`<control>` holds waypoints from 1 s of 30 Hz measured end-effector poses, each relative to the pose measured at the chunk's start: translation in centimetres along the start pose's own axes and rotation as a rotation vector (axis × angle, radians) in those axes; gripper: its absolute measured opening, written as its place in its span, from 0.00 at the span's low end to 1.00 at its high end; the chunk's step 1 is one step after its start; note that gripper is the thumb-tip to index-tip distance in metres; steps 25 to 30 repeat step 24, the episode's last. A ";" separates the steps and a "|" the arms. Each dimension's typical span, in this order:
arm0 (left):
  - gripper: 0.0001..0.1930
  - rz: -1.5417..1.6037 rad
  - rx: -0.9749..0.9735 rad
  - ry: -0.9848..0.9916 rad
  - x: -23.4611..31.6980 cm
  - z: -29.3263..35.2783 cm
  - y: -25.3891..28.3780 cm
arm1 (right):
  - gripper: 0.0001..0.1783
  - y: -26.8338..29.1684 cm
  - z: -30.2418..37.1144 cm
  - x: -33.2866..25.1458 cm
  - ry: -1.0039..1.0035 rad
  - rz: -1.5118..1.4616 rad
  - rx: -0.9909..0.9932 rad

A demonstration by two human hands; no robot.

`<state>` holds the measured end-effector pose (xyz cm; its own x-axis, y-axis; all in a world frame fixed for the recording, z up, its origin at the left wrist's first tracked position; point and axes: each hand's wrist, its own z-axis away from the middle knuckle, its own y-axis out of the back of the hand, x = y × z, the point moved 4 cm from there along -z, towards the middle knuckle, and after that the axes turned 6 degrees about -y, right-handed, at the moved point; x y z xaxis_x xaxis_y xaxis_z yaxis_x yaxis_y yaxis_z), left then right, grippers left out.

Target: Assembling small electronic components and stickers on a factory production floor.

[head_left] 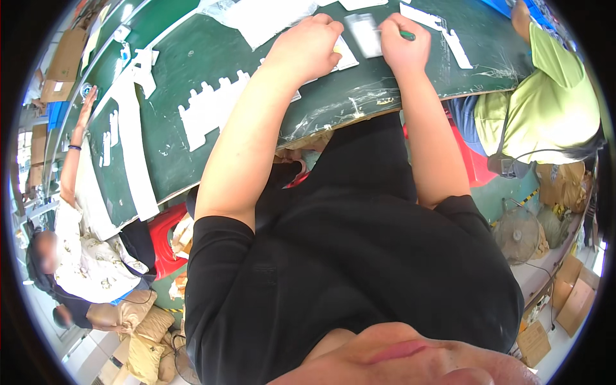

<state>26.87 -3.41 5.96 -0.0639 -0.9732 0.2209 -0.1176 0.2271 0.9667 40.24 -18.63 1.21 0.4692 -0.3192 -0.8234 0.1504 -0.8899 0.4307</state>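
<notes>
My right hand (405, 46) is closed around a small tool with a green handle (407, 35); the working end of the tool is hidden. Beside its fingertips, to the left, is a flat white piece (364, 35), smeared by motion. My left hand (307, 50) is bent over the table with curled fingers, and what they grip, if anything, cannot be made out. Under and beside that hand lies a white sheet (347, 56) with a bit of yellow on it. Left of my left forearm, several white notched pieces (212, 110) lie in a row.
The green table (168, 163) has a scuffed front edge. White plastic bags (266, 20) lie at its far side, and narrow white strips (457, 48) at right. Long white strips (133, 147) lie at left. People sit at both sides, one in a yellow-green shirt (545, 122).
</notes>
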 end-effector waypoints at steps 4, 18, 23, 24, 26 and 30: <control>0.21 0.041 -0.016 0.000 0.4 -0.2 0.5 | 0.09 1.3 -0.4 -0.6 0.138 0.225 0.415; 0.19 0.006 0.046 -0.006 -0.6 -0.2 -0.1 | 0.10 -2.4 1.1 0.7 -0.097 -0.402 -0.497; 0.19 -0.011 0.022 0.006 -0.5 -0.1 0.2 | 0.09 -2.4 1.2 0.4 -0.029 -0.347 -0.480; 0.19 -0.017 0.013 0.010 -0.4 -0.1 0.2 | 0.09 -2.5 1.3 0.4 -0.031 -0.347 -0.481; 0.19 -0.017 0.013 0.010 -0.4 -0.1 0.2 | 0.09 -2.5 1.3 0.4 -0.031 -0.347 -0.481; 0.19 -0.017 0.013 0.010 -0.4 -0.1 0.2 | 0.09 -2.5 1.3 0.4 -0.031 -0.347 -0.481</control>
